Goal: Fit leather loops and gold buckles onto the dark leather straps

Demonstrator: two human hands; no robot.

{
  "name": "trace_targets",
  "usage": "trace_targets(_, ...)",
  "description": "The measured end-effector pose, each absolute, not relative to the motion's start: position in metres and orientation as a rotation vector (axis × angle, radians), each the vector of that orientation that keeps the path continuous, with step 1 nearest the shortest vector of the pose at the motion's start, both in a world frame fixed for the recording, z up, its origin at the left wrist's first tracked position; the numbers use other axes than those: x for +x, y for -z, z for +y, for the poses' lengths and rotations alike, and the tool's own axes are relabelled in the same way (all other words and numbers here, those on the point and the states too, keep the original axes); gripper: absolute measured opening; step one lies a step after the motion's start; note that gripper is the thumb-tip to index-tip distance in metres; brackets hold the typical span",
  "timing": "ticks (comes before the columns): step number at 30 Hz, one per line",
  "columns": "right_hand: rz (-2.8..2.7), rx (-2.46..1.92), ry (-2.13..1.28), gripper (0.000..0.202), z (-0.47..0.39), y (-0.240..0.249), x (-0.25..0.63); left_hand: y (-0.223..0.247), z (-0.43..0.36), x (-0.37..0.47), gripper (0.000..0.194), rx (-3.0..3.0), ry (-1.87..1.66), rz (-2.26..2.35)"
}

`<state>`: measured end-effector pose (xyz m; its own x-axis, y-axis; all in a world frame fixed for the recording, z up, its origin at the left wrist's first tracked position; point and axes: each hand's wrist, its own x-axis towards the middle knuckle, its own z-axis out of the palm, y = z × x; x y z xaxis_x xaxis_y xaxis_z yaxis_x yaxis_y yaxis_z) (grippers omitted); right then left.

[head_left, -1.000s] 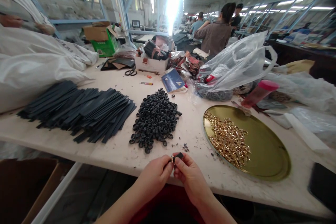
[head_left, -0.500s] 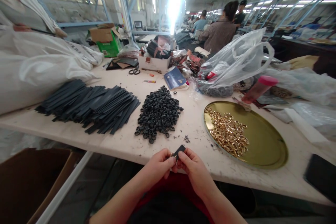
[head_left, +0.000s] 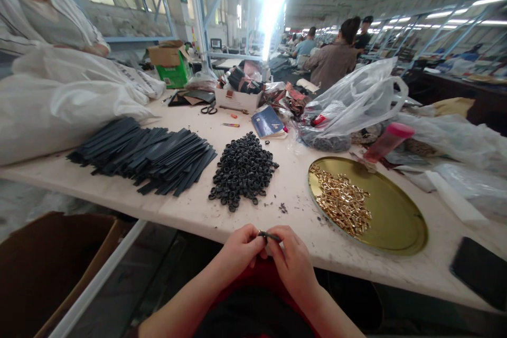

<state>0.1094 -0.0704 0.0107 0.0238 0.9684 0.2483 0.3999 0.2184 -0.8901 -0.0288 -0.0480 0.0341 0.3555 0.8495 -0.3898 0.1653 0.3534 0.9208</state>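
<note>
At the table's front edge, my left hand (head_left: 243, 243) pinches a small gold buckle (head_left: 261, 233) with a dark strap (head_left: 273, 236) at it. The strap's other end is between the fingers of my right hand (head_left: 292, 251), which is closed on it. How the strap passes through the buckle is hidden by my fingers. Beyond my hands lies a heap of small black loops (head_left: 243, 169). To its left are many flat dark strips (head_left: 146, 156), piled side by side. Gold buckles (head_left: 343, 200) lie in a round gold tray (head_left: 400, 222) on the right.
A black flat object (head_left: 481, 269) lies at the right edge. Farther back are scissors (head_left: 209, 110), a blue booklet (head_left: 268, 121), a white box (head_left: 237, 100), a clear plastic bag (head_left: 356, 97) and a pink-lidded jar (head_left: 388, 142). A person (head_left: 51, 21) stands behind white sacks (head_left: 59, 100).
My right hand has turned over the strap, which now shows edge-on instead of its flat face. Both hands stay close together. The camera view has shifted slightly.
</note>
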Motion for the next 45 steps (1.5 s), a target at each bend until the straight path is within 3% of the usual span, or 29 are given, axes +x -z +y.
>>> trace_targets(6, -1.369, -1.418, -1.261, 0.017, -0.059, -0.005, 0.11, -0.027, -0.047, -0.04, 0.022, 1.2, -0.513, 1.11)
trace_targets(12, -1.574, -1.292, -1.303, 0.033, -0.025, -0.002, 0.106, -0.008, -0.021, -0.051, 0.025, 1.155, -0.611, 1.179)
trace_targets(15, -1.689, -1.413, -1.094, 0.039, 0.008, 0.001, 0.105, -0.006, -0.01, -0.06, 0.028, 1.253, -0.645, 1.198)
trace_targets(19, -1.937, -1.679, -0.629, 0.014, 0.042, 0.012, 0.096, -0.006, -0.001, -0.069, 0.022, 1.323, -0.61, 1.291)
trace_targets(23, -2.06, -1.688, -0.572, 0.005, 0.046, 0.025, 0.088, -0.002, 0.003, -0.071, 0.021, 1.315, -0.6, 1.374)
trace_targets(27, -1.851, -1.592, -0.802, 0.006, 0.039, 0.023, 0.091, -0.002, 0.005, -0.069, 0.021, 1.318, -0.634, 1.411)
trace_targets(33, -1.101, -1.239, -1.64, 0.029, 0.02, 0.002, 0.101, -0.006, 0.001, -0.059, 0.02, 1.237, -0.694, 1.373)
trace_targets(38, -1.007, -1.203, -1.698, 0.036, -0.001, -0.001, 0.105, -0.008, -0.011, -0.046, 0.021, 1.219, -0.67, 1.314)
trace_targets(45, -1.041, -1.127, -1.818, 0.03, -0.022, -0.01, 0.113, -0.016, -0.029, -0.041, 0.025, 1.382, -0.639, 1.361)
